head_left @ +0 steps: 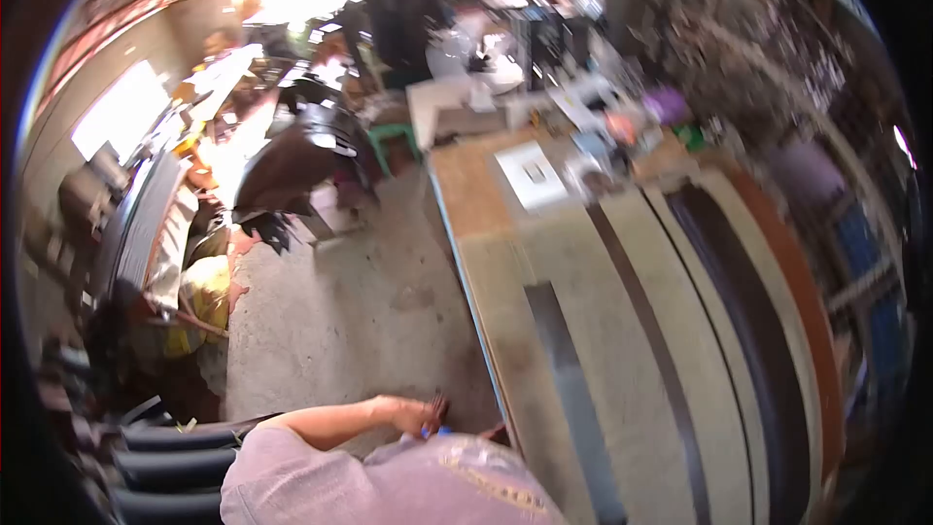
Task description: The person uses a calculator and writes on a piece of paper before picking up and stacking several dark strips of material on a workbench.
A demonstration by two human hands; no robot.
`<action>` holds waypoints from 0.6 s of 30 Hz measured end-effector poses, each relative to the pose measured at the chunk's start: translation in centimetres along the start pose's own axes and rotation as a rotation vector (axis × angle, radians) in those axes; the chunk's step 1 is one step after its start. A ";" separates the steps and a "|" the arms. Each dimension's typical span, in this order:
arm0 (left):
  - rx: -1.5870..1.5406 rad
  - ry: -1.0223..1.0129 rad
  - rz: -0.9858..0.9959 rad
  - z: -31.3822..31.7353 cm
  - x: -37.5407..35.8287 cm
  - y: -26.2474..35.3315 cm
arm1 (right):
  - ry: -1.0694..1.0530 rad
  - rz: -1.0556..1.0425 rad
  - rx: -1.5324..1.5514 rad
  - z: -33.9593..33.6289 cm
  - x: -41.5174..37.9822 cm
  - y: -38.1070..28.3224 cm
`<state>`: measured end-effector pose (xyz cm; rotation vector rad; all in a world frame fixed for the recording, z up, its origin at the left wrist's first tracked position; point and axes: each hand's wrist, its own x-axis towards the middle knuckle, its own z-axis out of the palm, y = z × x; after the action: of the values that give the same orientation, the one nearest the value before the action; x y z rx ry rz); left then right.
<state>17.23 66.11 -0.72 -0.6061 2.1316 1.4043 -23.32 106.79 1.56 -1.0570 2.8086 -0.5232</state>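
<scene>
My left hand (416, 416) is in front of my shirt, low in the head view, its fingers curled. At its fingertips is something small and dark (440, 406), too blurred to name. A bit of blue (443, 431) shows just below the hand. A small reddish-brown patch (500, 434) at the table's near edge may be part of my right hand; my shirt hides the rest. To the right is a long worktable (515, 350) bearing a grey strip (573, 399), a narrow brown strip (653, 350) and a wide dark brown strip (743, 331).
White paper (531, 176) and mixed clutter (612, 131) lie at the table's far end. Concrete floor (340, 311) runs along its left side. A green stool (394, 141) and a dark brown draped sheet (292, 160) stand ahead. Black padded pieces (175, 472) are at lower left; crowded shelves (777, 87) line the right.
</scene>
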 end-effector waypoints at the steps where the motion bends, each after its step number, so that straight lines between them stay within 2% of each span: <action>1: 0.016 0.027 0.037 0.1 1.0 -0.1 | -0.096 0.044 0.030 -1.6 0.6 -1.1; 3: -0.018 0.056 -0.090 -0.3 2.9 0.2 | 0.050 -0.035 -0.112 4.0 -1.7 4.7; 4: 0.052 0.130 0.077 0.0 4.2 -1.5 | 0.033 0.015 -0.137 4.3 -2.2 4.9; 5: 0.113 0.035 -0.056 -1.5 4.1 0.8 | 0.015 0.053 -0.154 4.2 -2.0 4.7; 7: 0.068 0.106 0.042 -2.3 4.3 0.2 | -0.015 0.039 -0.160 4.4 -1.9 5.2; 9: 0.030 0.038 0.137 -4.5 5.5 -1.7 | -0.027 0.041 -0.165 4.2 -1.6 4.7; 10: 0.078 0.014 0.117 -6.0 6.1 -2.0 | -0.044 0.076 -0.158 4.0 -1.6 4.3; 11: 0.121 0.032 0.054 -9.2 5.8 2.3 | -0.056 0.112 -0.153 3.9 -1.6 3.9; 13: 0.000 0.069 0.221 -14.0 6.7 5.1 | -0.036 0.132 -0.158 3.9 -1.8 3.4; 16: -0.003 0.005 0.258 -22.0 9.3 9.5 | -0.022 0.175 -0.151 3.5 -1.5 1.3; 18: 0.088 0.049 0.431 -27.3 12.5 11.5 | -0.027 0.292 -0.169 4.1 -0.8 -1.3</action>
<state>-4.12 43.92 8.46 -0.1491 2.4490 1.5104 -21.07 105.24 -1.81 -0.6502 2.9508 -0.2425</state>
